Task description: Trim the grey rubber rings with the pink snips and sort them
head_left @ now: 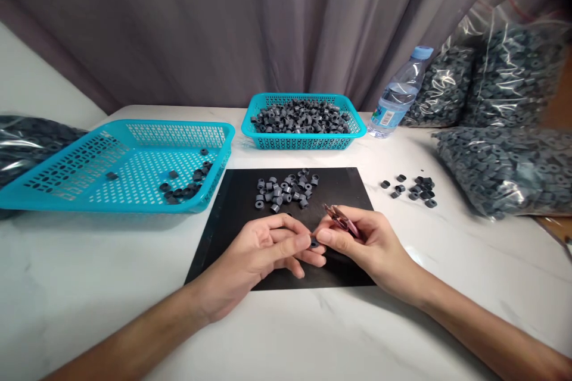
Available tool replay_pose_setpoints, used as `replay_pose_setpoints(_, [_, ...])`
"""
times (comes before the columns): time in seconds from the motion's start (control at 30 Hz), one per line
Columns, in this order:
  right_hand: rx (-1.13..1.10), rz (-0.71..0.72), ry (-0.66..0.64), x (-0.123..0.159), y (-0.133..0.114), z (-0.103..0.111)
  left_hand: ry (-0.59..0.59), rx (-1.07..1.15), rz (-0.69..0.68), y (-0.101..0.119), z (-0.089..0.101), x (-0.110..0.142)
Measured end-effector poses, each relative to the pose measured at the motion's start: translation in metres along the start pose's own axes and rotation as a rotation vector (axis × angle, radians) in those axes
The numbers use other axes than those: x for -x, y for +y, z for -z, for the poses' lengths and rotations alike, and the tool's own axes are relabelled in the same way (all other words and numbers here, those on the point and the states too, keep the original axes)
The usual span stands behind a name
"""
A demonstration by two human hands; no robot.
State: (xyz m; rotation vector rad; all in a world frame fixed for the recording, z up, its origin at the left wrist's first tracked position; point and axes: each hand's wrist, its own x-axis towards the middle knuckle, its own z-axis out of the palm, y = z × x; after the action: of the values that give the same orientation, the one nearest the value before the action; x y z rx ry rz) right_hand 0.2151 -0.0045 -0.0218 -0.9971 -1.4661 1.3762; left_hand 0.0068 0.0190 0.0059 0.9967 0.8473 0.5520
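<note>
My left hand point(263, 250) and my right hand point(361, 244) meet over the black mat point(223, 232), pinching one small grey ring point(314, 243) between their fingertips. My right hand also holds a small pink tool point(342, 218), which looks like scissors or tweezers. A pile of grey rings point(286, 189) lies on the mat just beyond my fingers. Both hands are closed.
A turquoise basket point(134, 202) at the left holds a few rings. A second turquoise basket point(304, 141) at the back is full of them. A water bottle point(397, 95), clear bags of rings point(500, 166) and a small loose heap point(420, 189) are at the right.
</note>
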Motion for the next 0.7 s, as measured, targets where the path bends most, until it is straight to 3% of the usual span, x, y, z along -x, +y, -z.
replay_pose_setpoints(0.13, [0.171, 0.121, 0.093, 0.002, 0.002, 0.001, 0.027, 0.019, -0.003, -0.001, -0.001, -0.001])
replay_pose_setpoints(0.47, [0.938, 0.715, 0.254, -0.001, 0.005, 0.014, 0.080, 0.060, -0.013, 0.000, 0.004, -0.002])
replay_pose_setpoints(0.7, [1.102, 0.868, 0.293, -0.001, 0.010, 0.017, 0.047, 0.115, -0.057, 0.000, 0.015, -0.007])
